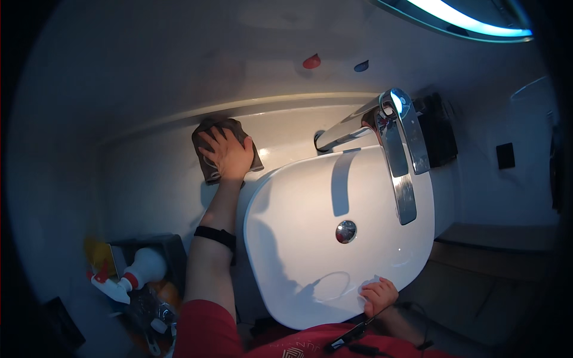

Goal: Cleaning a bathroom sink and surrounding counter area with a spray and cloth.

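Note:
My left hand lies flat with spread fingers on a dark grey-brown cloth, pressing it against the pale countertop left of the basin. A light-coloured loop on the cloth shows beside the wrist. My right hand is at the near right rim of the white washbasin, fingers loosely bent over the inside; no object shows in it. Above the basin stands a tall chrome faucet, its spout reaching over the bowl. A round chrome drain plug sits in the basin floor.
At lower left, a dark bin holds a white spray bottle with a red collar and other items. Behind the faucet is a black object. Red and blue markers are on the wall, below a lit mirror.

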A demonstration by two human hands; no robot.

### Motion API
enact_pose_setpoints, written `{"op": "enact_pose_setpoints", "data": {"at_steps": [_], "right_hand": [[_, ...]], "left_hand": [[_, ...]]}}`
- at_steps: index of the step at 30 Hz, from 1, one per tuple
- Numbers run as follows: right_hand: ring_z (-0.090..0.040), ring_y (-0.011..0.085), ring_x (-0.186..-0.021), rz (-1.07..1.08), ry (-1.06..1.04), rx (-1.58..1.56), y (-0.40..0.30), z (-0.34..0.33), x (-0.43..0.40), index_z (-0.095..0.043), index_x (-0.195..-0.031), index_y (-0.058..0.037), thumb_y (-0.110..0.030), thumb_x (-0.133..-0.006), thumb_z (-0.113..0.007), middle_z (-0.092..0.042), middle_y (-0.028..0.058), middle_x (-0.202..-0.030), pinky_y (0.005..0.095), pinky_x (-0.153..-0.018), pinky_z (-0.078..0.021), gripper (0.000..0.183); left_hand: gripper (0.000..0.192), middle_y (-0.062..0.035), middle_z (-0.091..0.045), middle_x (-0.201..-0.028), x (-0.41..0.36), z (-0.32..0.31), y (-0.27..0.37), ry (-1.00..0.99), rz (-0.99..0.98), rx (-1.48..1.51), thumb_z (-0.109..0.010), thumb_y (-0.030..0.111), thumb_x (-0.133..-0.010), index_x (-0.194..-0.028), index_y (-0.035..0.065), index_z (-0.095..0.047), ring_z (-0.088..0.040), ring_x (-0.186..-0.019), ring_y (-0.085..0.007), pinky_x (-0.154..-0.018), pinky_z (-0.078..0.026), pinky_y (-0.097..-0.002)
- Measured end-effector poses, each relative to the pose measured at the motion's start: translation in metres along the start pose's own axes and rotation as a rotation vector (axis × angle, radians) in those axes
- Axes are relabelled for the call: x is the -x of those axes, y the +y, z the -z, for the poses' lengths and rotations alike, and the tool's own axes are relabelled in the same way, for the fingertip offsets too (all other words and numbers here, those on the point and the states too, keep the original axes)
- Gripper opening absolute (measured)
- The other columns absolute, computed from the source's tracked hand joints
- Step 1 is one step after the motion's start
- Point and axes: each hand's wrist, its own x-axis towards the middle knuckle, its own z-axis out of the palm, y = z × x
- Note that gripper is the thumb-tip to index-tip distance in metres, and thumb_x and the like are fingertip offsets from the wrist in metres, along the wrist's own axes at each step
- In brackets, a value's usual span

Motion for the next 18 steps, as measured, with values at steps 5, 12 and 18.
{"op": "enact_pose_setpoints", "data": {"at_steps": [5,12,18], "right_hand": [[-0.061,0.0242,-0.079,0.022,-0.019,-0.006,-0.002,0.002,0.005,-0.063,-0.077,-0.0139,-0.032,-0.072,-0.05,-0.065,0.003,-0.085,0.0451,-0.083,-0.0475,0.022],[-0.062,0.0228,-0.078,0.08,0.068,-0.028,0.002,-0.002,0.014,-0.064,-0.074,-0.0137,-0.024,-0.07,-0.055,-0.066,0.0025,-0.083,0.0403,-0.078,-0.0501,0.014],[-0.053,0.0241,-0.111,0.275,0.069,-0.149,0.023,0.019,0.026,-0.06,-0.102,-0.0131,-0.019,-0.074,-0.061,-0.057,0.0075,-0.12,0.0417,-0.098,-0.0386,0.029]], "left_hand": [[0.047,-0.012,-0.034,-0.144,0.014,-0.006,0.033,-0.253,-0.805,0.099,-0.052,0.035,-0.087,-0.127,0.0107,-0.049,-0.017,-0.14,-0.0319,-0.11,-0.012,-0.059],[0.049,-0.0108,-0.038,-0.141,0.039,0.006,0.018,-0.455,-1.07,0.103,-0.044,0.04,-0.091,-0.133,0.0145,-0.046,-0.023,-0.137,-0.0253,-0.109,-0.019,-0.0527],[0.062,-0.017,-0.042,-0.132,0.137,0.022,-0.047,-0.193,-0.597,0.087,-0.055,0.045,-0.084,-0.131,0.0075,-0.042,-0.035,-0.125,-0.0307,-0.102,-0.029,-0.0521]]}}
